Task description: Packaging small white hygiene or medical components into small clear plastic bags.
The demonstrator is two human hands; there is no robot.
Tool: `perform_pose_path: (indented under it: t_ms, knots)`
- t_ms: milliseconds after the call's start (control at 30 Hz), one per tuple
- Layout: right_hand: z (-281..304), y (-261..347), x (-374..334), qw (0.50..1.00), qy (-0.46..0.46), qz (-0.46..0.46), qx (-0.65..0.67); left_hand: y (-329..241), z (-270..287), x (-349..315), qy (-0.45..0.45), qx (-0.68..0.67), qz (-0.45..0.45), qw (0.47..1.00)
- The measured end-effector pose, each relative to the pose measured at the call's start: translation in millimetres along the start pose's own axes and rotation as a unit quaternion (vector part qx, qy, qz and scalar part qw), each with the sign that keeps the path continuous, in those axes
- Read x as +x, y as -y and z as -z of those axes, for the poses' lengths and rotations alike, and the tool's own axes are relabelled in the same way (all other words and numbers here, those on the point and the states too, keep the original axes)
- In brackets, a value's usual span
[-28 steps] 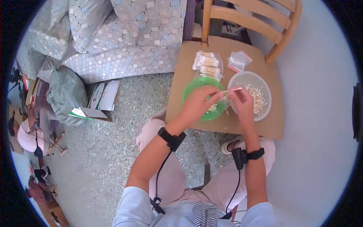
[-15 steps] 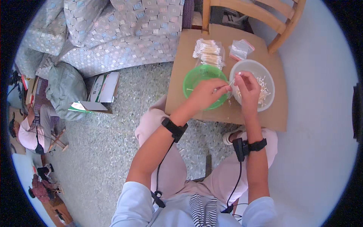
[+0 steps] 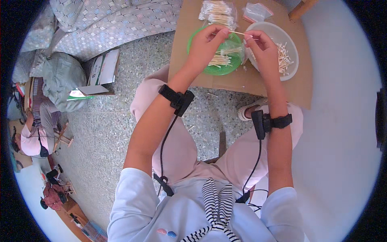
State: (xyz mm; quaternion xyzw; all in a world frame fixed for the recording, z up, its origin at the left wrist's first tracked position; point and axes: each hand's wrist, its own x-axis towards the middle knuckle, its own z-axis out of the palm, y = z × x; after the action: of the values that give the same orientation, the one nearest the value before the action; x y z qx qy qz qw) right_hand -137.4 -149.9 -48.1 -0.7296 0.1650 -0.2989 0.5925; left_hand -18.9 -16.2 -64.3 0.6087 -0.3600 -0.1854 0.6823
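Far left, well away from the green basket (image 3: pixel 225 71): seated person in a pink top (image 3: pixel 34 139). Grey-green sack (image 3: pixel 62 82) next, on the floor left of the basket, then an open white-and-green carton (image 3: pixel 105 69) touching or just beside it, can't tell which. Patterned cover (image 3: pixel 117 18) behind those, also left of the basket. Left hand (image 3: pixel 204 45) over the basket's left side, thumb and index finger pinched on one end of a cotton swab (image 3: pixel 237 32). That swab sits over the basket's right side, roughly level, spanning both hands. Loose swabs (image 3: pixel 219 60) lie inside the basket; packed swab bundles (image 3: pixel 219 12) just beyond it. Right hand (image 3: pixel 264 49) right of the basket, fingertips closed narrow at the swab's other end; exact grip hard to see. Clear bags with red edges (image 3: pixel 257 12) beyond and right of the basket. White bowl (image 3: pixel 295 58) right of it, more swabs (image 3: pixel 285 60) inside. Cardboard sheet (image 3: pixel 294 90) under basket and bowl.
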Motion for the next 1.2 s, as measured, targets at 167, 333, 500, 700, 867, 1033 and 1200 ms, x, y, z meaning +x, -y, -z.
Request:
perform_pose_path:
  t_ms: [167,333,500,700,867,1033,1200]
  knots:
    - [-1.8,1.2,2.4,0.999,-0.02,-0.021,0.044,1.5,6.6,-3.0,0.069,0.117,-0.012,0.991]
    - [-7.0,11.2,0.6,0.998,0.034,0.013,0.045,-4.5,4.3,-8.7,0.145,0.155,-0.044,0.976]
    - [-8.4,10.4,2.6,0.999,-0.001,0.024,0.025,-5.9,26.4,2.6,0.039,0.091,-0.037,0.994]
    - [-6.5,0.1,-0.3,0.998,0.017,-0.003,-0.065,-12.7,31.4,-0.9,-0.011,0.188,-0.085,0.978]
    - [-8.5,1.5,-1.4,0.998,0.009,-0.009,-0.065,-7.7,26.0,-1.5,-0.003,0.121,-0.028,0.992]
    - [-6.4,4.6,1.6,1.0,-0.026,-0.007,-0.006,-6.7,21.0,-1.2,0.044,0.11,-0.026,0.993]
    - [-5.0,1.6,3.2,1.0,-0.001,-0.002,-0.014,-5.1,20.3,-2.2,0.022,0.082,-0.017,0.996]
